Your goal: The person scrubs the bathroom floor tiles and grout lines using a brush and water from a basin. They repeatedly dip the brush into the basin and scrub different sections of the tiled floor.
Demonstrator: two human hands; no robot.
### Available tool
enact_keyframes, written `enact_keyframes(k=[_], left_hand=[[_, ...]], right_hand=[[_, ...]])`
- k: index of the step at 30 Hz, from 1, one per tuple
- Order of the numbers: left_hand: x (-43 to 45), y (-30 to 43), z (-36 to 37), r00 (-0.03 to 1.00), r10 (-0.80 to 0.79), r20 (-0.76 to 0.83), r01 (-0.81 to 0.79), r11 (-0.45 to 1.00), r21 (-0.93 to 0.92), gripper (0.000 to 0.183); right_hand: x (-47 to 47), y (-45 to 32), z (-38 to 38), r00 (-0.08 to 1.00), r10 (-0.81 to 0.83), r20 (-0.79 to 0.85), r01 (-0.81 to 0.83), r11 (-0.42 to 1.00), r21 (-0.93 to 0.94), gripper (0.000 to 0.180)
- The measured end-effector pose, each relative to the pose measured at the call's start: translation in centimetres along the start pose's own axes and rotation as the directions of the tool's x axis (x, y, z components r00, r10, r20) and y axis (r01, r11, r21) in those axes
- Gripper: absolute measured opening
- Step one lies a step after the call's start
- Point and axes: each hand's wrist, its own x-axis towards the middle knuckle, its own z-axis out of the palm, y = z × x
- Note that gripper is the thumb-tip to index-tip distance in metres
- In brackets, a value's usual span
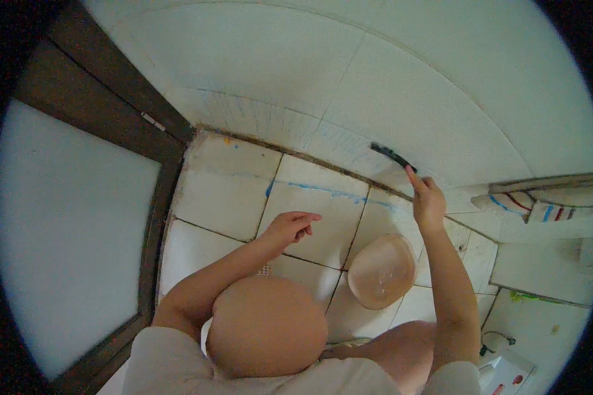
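In the head view my right hand (430, 203) grips one end of a slim black brush (393, 157). The brush's far end is against the lower part of the white tiled wall (276, 64), above the wall's base joint; its bristles are hard to make out. Faint bluish streaks run down the wall to the left of it. My left hand (291, 231) hangs over the floor tiles (321, 237) with no object visible in it, its index finger extended and the others loosely curled. Between my arms, a pale pinkish plastic basin (383, 271) rests on the floor near my right forearm.
Blue smears (326, 190) lie across the floor tiles near the wall. A dark-framed door with a frosted panel (79, 207) stands at left. Against the right wall sits a striped item (548, 210). A black hose or cable (496, 340) shows at lower right. My knee (269, 326) rises in front.
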Motion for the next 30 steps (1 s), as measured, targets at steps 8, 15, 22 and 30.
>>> enact_keyframes(k=[8, 15, 22, 30], left_hand=[[1.9, 1.0, -1.2, 0.997, 0.053, -0.056, -0.060, 0.991, -0.117, 0.028], [1.4, -0.3, -6.6, 0.972, 0.012, -0.234, -0.076, 0.961, -0.265, 0.028], [3.3, -0.6, -5.6, 0.976, 0.077, -0.206, -0.126, 0.963, -0.238, 0.028], [1.8, 0.6, -7.1, 0.959, 0.105, -0.262, -0.186, 0.933, -0.308, 0.028]], right_hand=[[9.9, -15.9, 5.4, 0.962, -0.227, -0.154, 0.238, 0.970, 0.053, 0.040], [4.4, -8.2, 4.3, 0.999, -0.031, 0.039, 0.028, 0.995, 0.093, 0.043], [15.1, -26.9, 6.1, 0.956, -0.272, -0.108, 0.292, 0.919, 0.266, 0.041], [10.1, -19.4, 5.8, 0.976, -0.220, -0.012, 0.216, 0.944, 0.248, 0.038]])
